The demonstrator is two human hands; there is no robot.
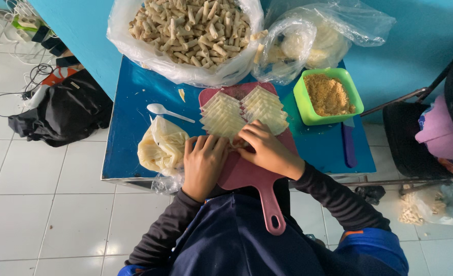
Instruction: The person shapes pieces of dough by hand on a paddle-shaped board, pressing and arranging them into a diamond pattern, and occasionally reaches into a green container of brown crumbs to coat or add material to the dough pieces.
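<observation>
A pink cutting board (252, 176) with a long handle lies on the blue table (129, 117) in front of me. Two fanned rows of pale square pastry wrappers (242, 110) cover its far half. My left hand (203, 163) lies palm down on the board's near left part, fingers together. My right hand (267, 148) presses beside it at the wrappers' near edge, fingers curled over something small that I cannot see. The two hands touch at the fingertips.
A big plastic bag of rolled pastry sticks (188, 30) fills the table's far side, with a bag of pale dough rounds (313, 41) to its right. A green tub of brown crumbs (329, 94), a white spoon (165, 111), a bag of wrappers (162, 148) and a purple knife (348, 145) lie around the board.
</observation>
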